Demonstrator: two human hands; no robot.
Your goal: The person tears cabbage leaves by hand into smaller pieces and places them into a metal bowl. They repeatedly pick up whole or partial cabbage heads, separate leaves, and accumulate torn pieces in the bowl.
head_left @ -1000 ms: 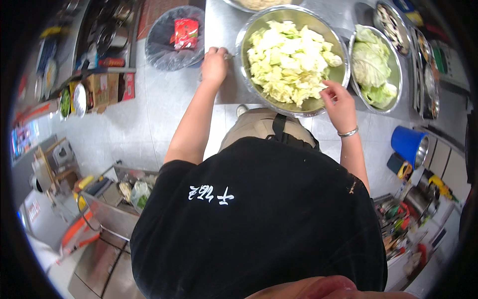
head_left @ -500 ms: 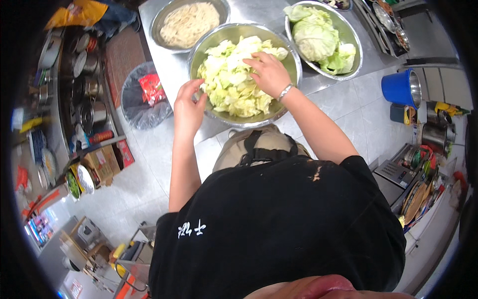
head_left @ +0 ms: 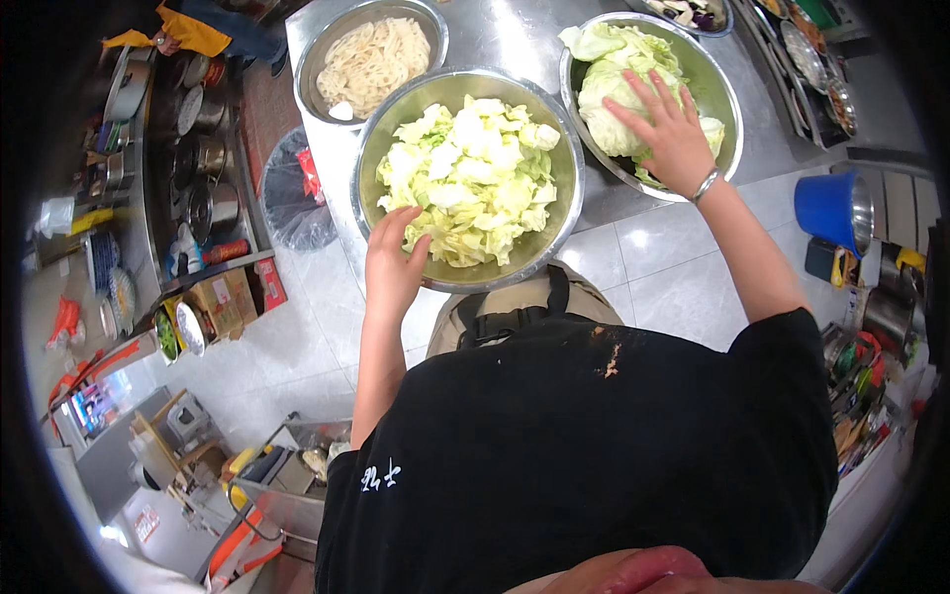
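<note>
My right hand (head_left: pixel 673 134) is spread, fingers apart, over a pale green cabbage (head_left: pixel 609 109) in the metal bowl (head_left: pixel 730 129) on the right. Its fingertips rest on the leaves; a bracelet circles the wrist. My left hand (head_left: pixel 394 259) is at the near left rim of the large metal bowl (head_left: pixel 572 198) in the middle, thumb and fingers parted. That bowl holds a heap of torn cabbage pieces (head_left: pixel 470 183). Behind it on the left, a smaller metal bowl (head_left: pixel 437 25) contains pale noodle-like strips (head_left: pixel 374 64), with a white piece at its near edge.
The bowls stand on a steel table (head_left: pixel 505 35). A bin with a clear liner (head_left: pixel 297 223) stands left of it, a blue bucket (head_left: pixel 829 210) on the floor at right. Shelves with pots (head_left: pixel 208 208) line the left side. Another person's blue-clad leg (head_left: pixel 233 35) shows at the far left.
My right hand has left the torn cabbage in the middle bowl and moved right onto the cabbage in the right bowl. My left hand stays by the middle bowl's rim. The view has shifted slightly.
</note>
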